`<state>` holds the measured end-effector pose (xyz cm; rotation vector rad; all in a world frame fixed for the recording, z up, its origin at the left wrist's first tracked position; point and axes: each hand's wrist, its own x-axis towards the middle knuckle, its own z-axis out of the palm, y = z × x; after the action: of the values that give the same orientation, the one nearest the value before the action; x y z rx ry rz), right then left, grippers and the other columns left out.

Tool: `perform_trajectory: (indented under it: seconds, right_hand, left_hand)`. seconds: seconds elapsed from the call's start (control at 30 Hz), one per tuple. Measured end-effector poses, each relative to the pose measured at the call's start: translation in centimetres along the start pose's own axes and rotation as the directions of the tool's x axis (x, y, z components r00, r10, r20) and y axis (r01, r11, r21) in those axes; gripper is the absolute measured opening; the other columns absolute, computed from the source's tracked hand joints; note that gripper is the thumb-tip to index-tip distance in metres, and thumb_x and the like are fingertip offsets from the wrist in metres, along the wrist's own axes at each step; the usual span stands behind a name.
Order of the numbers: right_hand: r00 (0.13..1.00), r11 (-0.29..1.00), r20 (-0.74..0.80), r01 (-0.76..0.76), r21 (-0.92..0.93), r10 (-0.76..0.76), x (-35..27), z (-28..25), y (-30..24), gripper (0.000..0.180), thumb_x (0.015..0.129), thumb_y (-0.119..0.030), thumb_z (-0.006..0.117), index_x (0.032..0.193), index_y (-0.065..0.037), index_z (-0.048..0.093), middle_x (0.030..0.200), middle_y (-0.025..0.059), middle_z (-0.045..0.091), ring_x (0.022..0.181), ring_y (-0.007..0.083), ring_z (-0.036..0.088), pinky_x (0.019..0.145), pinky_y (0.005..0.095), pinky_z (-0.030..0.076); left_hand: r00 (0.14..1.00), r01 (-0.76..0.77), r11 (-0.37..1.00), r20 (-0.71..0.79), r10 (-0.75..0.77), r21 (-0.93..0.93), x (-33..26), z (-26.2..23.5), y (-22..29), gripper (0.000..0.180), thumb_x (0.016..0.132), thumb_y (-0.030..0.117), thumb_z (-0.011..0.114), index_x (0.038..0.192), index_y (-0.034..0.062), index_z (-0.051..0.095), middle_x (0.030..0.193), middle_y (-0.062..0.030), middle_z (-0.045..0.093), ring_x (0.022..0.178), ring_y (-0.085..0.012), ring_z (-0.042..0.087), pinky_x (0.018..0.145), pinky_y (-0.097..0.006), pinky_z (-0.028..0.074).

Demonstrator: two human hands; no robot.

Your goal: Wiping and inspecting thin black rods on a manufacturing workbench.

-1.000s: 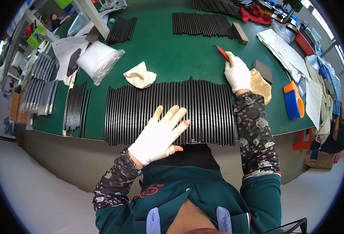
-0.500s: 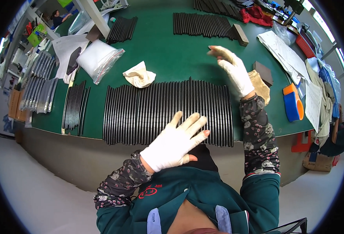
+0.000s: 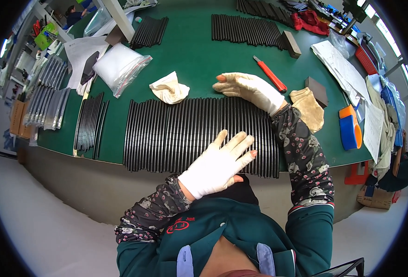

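A wide row of black rods [image 3: 151, 138] lies side by side along the near edge of the green table. My left hand [image 3: 215, 166], in a white glove with bare fingertips, rests open across the near part of the row, fingers spread. At the row's far ends is my right hand [image 3: 250, 90], gloved likewise; its fingers stretch leftward, and no held object shows. Part of the rod ends is hidden beneath it. Just beyond that hand lies a red utility knife [image 3: 271, 75]. A crumpled white cloth [image 3: 170, 88] touches the row's far edge on the left.
More black rods [image 3: 91, 124] lie at left, with further groups [image 3: 245, 30] at the back. A dark block [image 3: 317, 92], a tan cloth [image 3: 308, 108] and an orange-and-blue tape roll [image 3: 349, 129] sit at right. A bag of white material [image 3: 121, 67] is at back left.
My right hand has come nearer and leftward to the rods' far ends, uncovering the red knife. One rod that jutted out there no longer shows jutting. My left hand stays on the row.
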<state>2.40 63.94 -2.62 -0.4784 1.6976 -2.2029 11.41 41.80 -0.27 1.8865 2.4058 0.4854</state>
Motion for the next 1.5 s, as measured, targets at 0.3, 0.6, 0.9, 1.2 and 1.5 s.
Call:
perform_trajectory:
  seconds: [0.3, 0.6, 0.9, 1.2, 1.5]
  right_hand:
    - [0.999, 0.999, 0.026, -0.022, -0.040, 0.023, -0.4, -0.1, 0.1, 0.061, 0.093, -0.041, 0.052, 0.133, 0.005, 0.042, 0.130, 0.0209, 0.052, 0.124, 0.0272, 0.048, 0.107, 0.0359, 0.034]
    - [0.998, 0.997, 0.007, -0.059, -0.040, 0.059, -0.9, 1.2, -1.4, 0.057, 0.093, -0.034, 0.054, 0.132, 0.005, 0.043, 0.129, 0.0209, 0.053, 0.122, 0.0266, 0.050, 0.106, 0.0357, 0.035]
    - [0.999, 0.997, 0.020, -0.042, -0.062, 0.043, -1.0, 1.1, -1.1, 0.058, 0.091, -0.036, 0.057, 0.131, 0.004, 0.046, 0.124, 0.0200, 0.056, 0.121, 0.0274, 0.051, 0.106, 0.0364, 0.035]
    - [0.997, 0.989, -0.071, 0.009, -0.149, -0.019, -2.8, -0.6, -2.2, 0.060, 0.090, -0.037, 0.057, 0.130, 0.007, 0.045, 0.122, 0.0205, 0.057, 0.116, 0.0272, 0.055, 0.102, 0.0356, 0.039]
    - [0.996, 0.997, -0.086, 0.003, -0.083, -0.010, -2.3, -1.7, -1.4, 0.057, 0.091, -0.034, 0.057, 0.130, 0.006, 0.045, 0.122, 0.0226, 0.057, 0.116, 0.0285, 0.055, 0.100, 0.0343, 0.042]
  left_hand:
    - [1.000, 0.004, 1.000, -0.014, -0.004, -0.001, 0.3, 0.5, -0.2, 0.066, 0.072, 0.030, 0.073, 0.128, 0.0063, 0.048, 0.139, -0.0150, 0.042, 0.131, -0.0302, 0.038, 0.105, -0.051, 0.031]
    - [1.000, -0.004, 0.998, -0.002, 0.004, -0.058, 0.0, 0.3, -0.3, 0.066, 0.073, 0.031, 0.071, 0.129, 0.0060, 0.048, 0.139, -0.0153, 0.040, 0.133, -0.0297, 0.035, 0.106, -0.054, 0.029]
    - [1.000, -0.004, 1.000, -0.031, 0.003, -0.014, -0.3, 1.2, -0.1, 0.067, 0.079, 0.040, 0.065, 0.133, 0.0066, 0.045, 0.143, -0.0156, 0.038, 0.136, -0.0286, 0.030, 0.110, -0.054, 0.022]
    - [0.999, -0.004, 1.000, -0.050, 0.005, 0.007, -0.5, 1.7, -0.2, 0.068, 0.078, 0.040, 0.066, 0.134, 0.0072, 0.045, 0.142, -0.0147, 0.039, 0.136, -0.0278, 0.031, 0.110, -0.053, 0.022]
    - [0.999, 0.033, 0.999, -0.042, -0.032, 0.017, -0.5, -0.3, -0.2, 0.071, 0.066, 0.032, 0.077, 0.127, 0.0056, 0.050, 0.137, -0.0162, 0.042, 0.130, -0.0326, 0.037, 0.103, -0.055, 0.031]
